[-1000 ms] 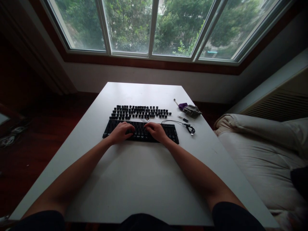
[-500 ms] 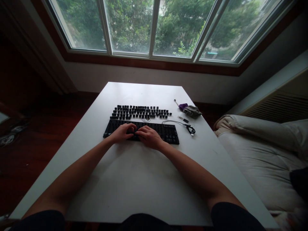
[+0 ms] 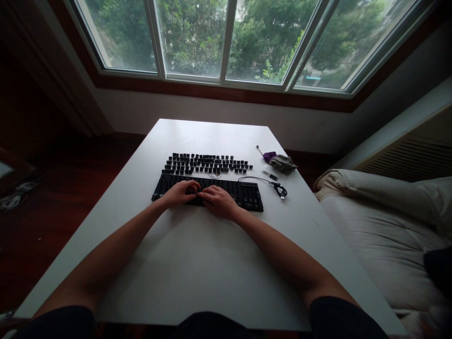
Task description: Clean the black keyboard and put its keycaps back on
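A black keyboard (image 3: 247,195) lies across the white table. My left hand (image 3: 181,193) is over its left-middle part, with thumb and fingers curled toward each other. Close beside it, my right hand (image 3: 219,200) rests on the keyboard with fingers bent and drawn together, their tips meeting near the left hand's. Whatever small piece may be between the fingertips is too small and dark to make out. Behind the keyboard, loose black keycaps (image 3: 208,164) are laid out in rows. A small round ring-like item (image 3: 214,174) sits between the keycaps and the keyboard.
The keyboard's coiled USB cable (image 3: 280,189) lies at its right on the white table (image 3: 197,273). Behind it are a small dark tool (image 3: 270,175), a grey and purple cloth (image 3: 282,162) and a thin stick (image 3: 259,149). A cushioned sofa (image 3: 370,226) stands right of the table.
Both hands stay at the same spot on the keyboard, with barely visible finger movement. The view has shifted very slightly.
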{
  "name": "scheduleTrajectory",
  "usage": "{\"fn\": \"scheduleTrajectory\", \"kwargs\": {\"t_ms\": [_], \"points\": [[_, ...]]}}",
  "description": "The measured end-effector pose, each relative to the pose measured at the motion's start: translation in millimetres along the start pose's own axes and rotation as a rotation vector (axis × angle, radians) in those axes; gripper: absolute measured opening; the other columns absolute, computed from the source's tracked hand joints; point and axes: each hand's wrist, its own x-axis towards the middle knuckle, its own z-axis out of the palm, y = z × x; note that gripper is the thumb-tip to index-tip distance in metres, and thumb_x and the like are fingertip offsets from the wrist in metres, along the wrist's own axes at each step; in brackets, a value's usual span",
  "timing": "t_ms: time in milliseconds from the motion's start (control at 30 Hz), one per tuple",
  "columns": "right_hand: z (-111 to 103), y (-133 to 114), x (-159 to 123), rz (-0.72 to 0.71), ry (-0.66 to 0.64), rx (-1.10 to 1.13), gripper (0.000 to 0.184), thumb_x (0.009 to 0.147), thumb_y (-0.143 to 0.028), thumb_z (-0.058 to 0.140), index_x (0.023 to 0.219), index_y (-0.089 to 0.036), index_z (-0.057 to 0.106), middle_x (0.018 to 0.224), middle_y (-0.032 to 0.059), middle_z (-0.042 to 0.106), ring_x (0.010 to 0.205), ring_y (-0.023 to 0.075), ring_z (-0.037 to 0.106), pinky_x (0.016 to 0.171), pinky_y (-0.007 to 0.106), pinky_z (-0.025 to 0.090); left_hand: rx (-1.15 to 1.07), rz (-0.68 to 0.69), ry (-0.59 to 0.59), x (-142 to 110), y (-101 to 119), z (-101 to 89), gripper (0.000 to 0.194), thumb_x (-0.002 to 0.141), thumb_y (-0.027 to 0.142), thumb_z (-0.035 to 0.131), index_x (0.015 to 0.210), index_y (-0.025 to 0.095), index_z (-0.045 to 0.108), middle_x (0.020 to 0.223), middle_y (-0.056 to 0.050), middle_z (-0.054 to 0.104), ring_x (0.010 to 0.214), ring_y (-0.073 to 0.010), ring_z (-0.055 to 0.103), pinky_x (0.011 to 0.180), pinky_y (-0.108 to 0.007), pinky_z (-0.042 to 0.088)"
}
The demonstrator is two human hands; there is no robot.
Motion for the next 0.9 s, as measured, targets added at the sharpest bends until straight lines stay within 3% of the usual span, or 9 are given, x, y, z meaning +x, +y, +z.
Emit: {"fn": "scheduleTrajectory", "kwargs": {"t_ms": [300, 600, 900], "points": [[2.0, 1.8, -0.5, -0.001, -0.019, -0.02, 0.037, 0.096, -0.024, 0.058, 0.133, -0.024, 0.063, 0.12, 0.0103, 0.068, 0.111, 0.0258, 0.058, 0.094, 0.043, 0.049, -0.079, -0.012, -0.054, -2.2, 3.4, -6.6, 0.041, 0.085, 0.027, 0.063, 0.126, 0.022, 0.064, 0.104, -0.004, 0.075, 0.094, -0.0201, 0.07, 0.086, -0.03, 0.054], [3.4, 2.7, -0.7, 0.01, -0.017, -0.004, 0.035, 0.096, -0.024, 0.059, 0.13, -0.023, 0.065, 0.121, 0.0105, 0.068, 0.112, 0.0261, 0.058, 0.096, 0.044, 0.049, 0.148, 0.029, 0.024, -1.0, 7.3, -6.5, 0.027, 0.087, 0.025, 0.063, 0.112, 0.025, 0.073, 0.105, -0.001, 0.076, 0.092, -0.0192, 0.068, 0.085, -0.029, 0.051], [3.7, 4.4, -0.5, 0.008, -0.017, 0.022, 0.035, 0.096, -0.024, 0.06, 0.13, -0.022, 0.065, 0.12, 0.0102, 0.068, 0.112, 0.0255, 0.058, 0.096, 0.044, 0.05, 0.192, 0.07, 0.026, -2.3, 5.5, -7.2, 0.027, 0.089, 0.027, 0.062, 0.114, 0.024, 0.073, 0.105, -0.002, 0.076, 0.093, -0.0193, 0.067, 0.087, -0.03, 0.051]]}}
